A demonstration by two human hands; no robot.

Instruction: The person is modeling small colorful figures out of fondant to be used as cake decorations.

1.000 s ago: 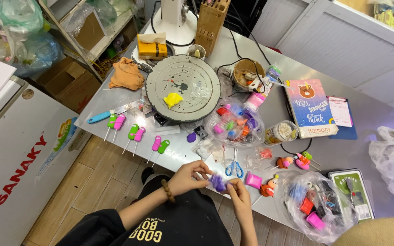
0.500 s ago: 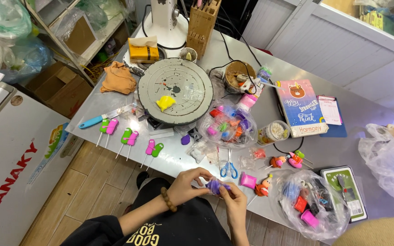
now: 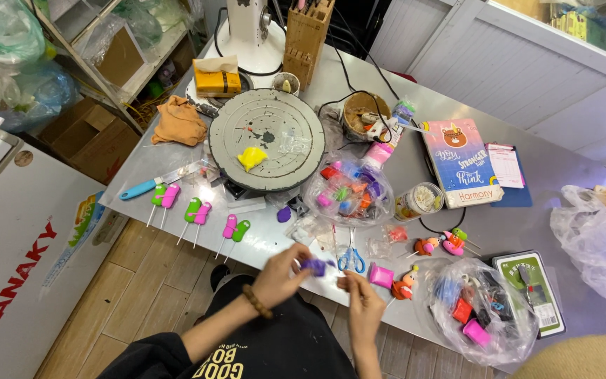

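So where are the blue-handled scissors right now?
In the head view, the scissors lie on the metal table near its front edge, just beyond the right hand, beside the pink block.

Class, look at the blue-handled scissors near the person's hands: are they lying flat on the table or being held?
Lying flat. The scissors rest on the table, handles toward the person; neither hand touches them.

Black sleeves pushed up, black printed top, a brown beaded bracelet [image 3: 255,302].
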